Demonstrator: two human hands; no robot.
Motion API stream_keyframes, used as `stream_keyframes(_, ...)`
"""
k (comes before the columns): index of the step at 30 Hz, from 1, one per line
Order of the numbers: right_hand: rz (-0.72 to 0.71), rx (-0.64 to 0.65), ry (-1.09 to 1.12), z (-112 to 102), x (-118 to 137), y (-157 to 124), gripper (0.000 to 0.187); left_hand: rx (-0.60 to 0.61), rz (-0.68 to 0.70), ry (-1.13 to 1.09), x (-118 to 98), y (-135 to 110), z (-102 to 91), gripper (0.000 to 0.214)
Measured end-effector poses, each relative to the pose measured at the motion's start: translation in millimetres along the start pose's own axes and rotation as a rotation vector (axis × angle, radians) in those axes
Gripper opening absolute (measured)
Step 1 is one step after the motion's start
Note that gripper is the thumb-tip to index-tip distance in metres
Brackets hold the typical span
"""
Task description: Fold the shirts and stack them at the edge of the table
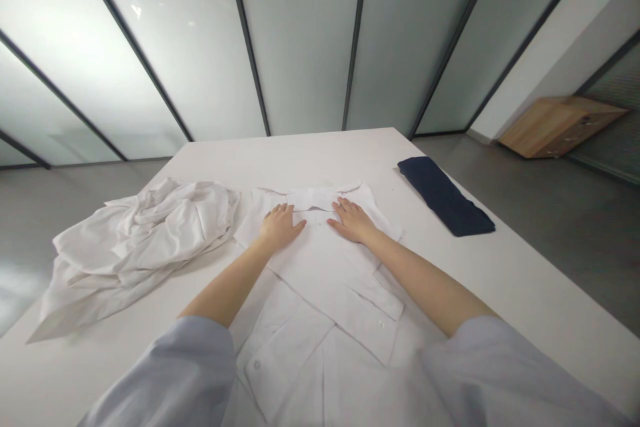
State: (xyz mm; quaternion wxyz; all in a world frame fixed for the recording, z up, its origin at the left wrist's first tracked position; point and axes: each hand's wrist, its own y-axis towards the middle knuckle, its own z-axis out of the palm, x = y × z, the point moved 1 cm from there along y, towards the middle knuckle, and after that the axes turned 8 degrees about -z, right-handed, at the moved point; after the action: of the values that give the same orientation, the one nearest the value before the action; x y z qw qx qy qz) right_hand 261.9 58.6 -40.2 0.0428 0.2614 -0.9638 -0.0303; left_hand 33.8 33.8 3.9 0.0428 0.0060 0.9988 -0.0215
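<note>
A white shirt lies flat on the white table in front of me, collar at the far end and both sleeves folded across its body. My left hand rests palm down on the shirt just below the collar, fingers stretched out. My right hand lies flat beside it on the same upper part, fingers spread. Neither hand grips the cloth. Both my forearms reach out over the shirt from pale blue sleeves.
A crumpled heap of white garments sits on the table's left side, partly over the edge. A folded dark navy cloth lies at the far right. Frosted glass panels stand behind the table; a wooden cabinet is on the floor at right.
</note>
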Motion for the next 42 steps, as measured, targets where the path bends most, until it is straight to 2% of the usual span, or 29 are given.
stream_keyframes(3,-0.009,-0.005,0.002,-1.9,-4.2,8.2,0.065,0.037,0.006,0.048,-9.9,-21.7,15.3,0.077)
stream_keyframes(6,-0.023,0.001,-0.002,-6.1,-10.6,20.0,0.061,0.048,0.004,0.062,-16.7,-25.0,31.5,0.082)
stream_keyframes(9,-0.023,-0.001,-0.022,-13.1,-15.8,34.0,0.057,0.014,-0.003,0.054,-18.5,-9.7,38.1,0.084)
stream_keyframes(12,0.02,-0.045,-0.033,-21.5,-16.1,44.5,0.056,0.018,-0.016,0.034,-19.6,13.8,36.9,0.084)
stream_keyframes(17,0.095,-0.103,-0.013,-24.1,-1.0,34.8,0.056,0.023,-0.017,0.014,-20.8,51.1,31.9,0.082)
stream_keyframes(20,0.128,-0.035,0.021,-16.9,11.5,17.2,0.066,-0.031,0.016,0.011,-19.5,67.7,28.1,0.079)
stream_keyframes(24,0.182,0.092,0.09,-7.8,18.5,2.3,0.076,-0.184,0.092,0.0,-20.7,77.2,18.3,0.065)
stream_keyframes(26,0.193,0.117,0.1,-5.2,16.4,2.3,0.076,-0.212,0.134,0.02,-23.3,75.7,13.0,0.052)
stream_keyframes(29,0.192,0.109,0.092,-2.6,8.3,10.7,0.075,-0.167,0.142,0.063,-26.0,66.1,6.2,0.043)
stream_keyframes(34,0.181,0.11,0.074,-2.8,-10.4,35.6,0.075,-0.061,0.033,0.055,-18.8,35.2,-1.1,0.054)
stream_keyframes(38,0.145,0.092,0.051,-8.6,-26.0,54.5,0.07,0.033,-0.014,0.049,-7.4,13.8,8.0,0.069)
stream_keyframes(42,0.101,-0.002,0.022,-13.2,-34.1,63.7,0.065,0.025,-0.035,0.062,1.1,10.8,25.1,0.073)
